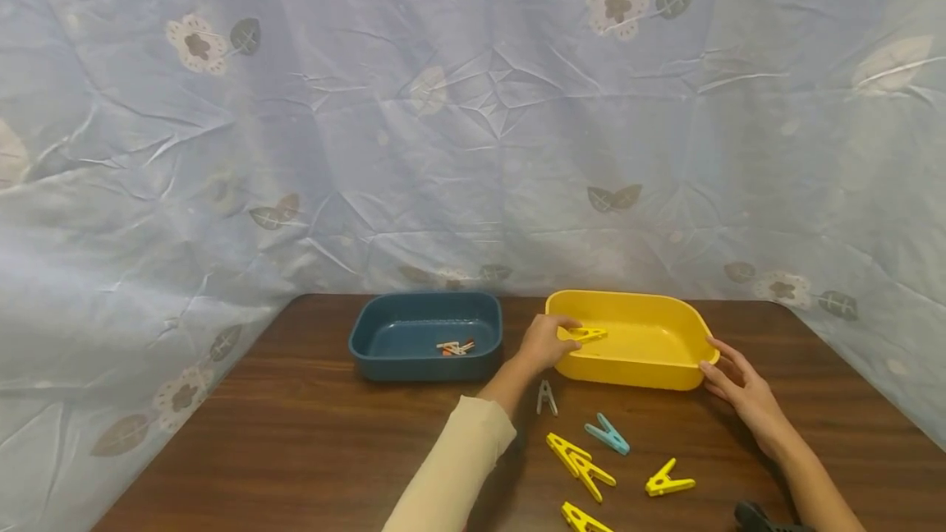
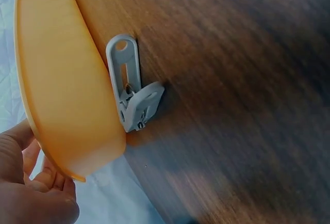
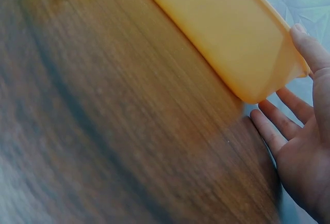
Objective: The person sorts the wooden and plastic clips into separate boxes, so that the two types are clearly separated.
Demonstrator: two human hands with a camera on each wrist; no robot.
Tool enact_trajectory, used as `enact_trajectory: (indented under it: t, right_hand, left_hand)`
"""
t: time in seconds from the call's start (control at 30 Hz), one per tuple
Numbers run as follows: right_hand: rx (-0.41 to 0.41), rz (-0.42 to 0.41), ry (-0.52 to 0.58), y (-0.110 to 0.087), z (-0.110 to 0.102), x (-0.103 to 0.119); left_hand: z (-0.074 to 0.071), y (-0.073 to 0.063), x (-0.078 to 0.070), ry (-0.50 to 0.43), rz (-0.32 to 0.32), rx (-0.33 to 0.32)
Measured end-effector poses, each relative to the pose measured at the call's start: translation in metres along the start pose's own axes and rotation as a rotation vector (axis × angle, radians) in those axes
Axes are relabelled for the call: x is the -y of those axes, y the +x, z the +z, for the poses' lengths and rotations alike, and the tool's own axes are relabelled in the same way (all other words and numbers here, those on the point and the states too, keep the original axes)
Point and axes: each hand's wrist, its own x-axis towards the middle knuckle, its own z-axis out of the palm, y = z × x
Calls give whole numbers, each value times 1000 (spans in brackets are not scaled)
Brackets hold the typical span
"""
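Note:
My left hand (image 1: 545, 341) reaches over the left end of a yellow bin (image 1: 630, 373). Its thumb and index finger pinch the end of a yellow clothespin (image 1: 590, 335) low inside the bin; in the left wrist view the bin wall hides their tips. At the bin's right end, my right hand (image 1: 745, 392) holds the front corner, thumb in front and fingers around the side, as the right wrist view also shows. A grey clothespin (image 2: 124, 79) lies on its side by the bin's front wall. Closer to me are a light blue clothespin (image 1: 608, 435) and several yellow ones.
A dark blue bin (image 1: 424, 369) stands left of the yellow one, holding a few small whitish and red-brown clips (image 1: 456, 347). A yellow clothespin (image 1: 668, 479) lies apart at the right of the brown wooden table (image 1: 296, 433). A flowered curtain (image 1: 473, 146) hangs behind.

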Motion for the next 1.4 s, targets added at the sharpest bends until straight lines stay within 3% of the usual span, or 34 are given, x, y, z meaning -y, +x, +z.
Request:
enact_trajectory:
  t: [0.27, 0.73, 0.97, 1.1, 1.2, 1.4]
  right_hand:
    - [6, 10, 16, 3, 5, -1]
    - [-8, 6, 30, -1, 6, -1]
    - [-1, -7, 17, -2, 3, -1]
    - [0, -5, 12, -5, 1, -2]
    - [8, -9, 9, -5, 0, -2]
    - [4, -11, 3, -1, 0, 0]
  left_hand:
    - [-2, -2, 3, 13, -45, -10]
    - [7, -1, 5, 32, -39, -54]
    - [8, -3, 1, 13, -67, -52]
    - [9, -4, 0, -3, -44, -31]
    - [3, -4, 1, -30, 8, 3]
    - [-26, -7, 2, -67, 127, 56]
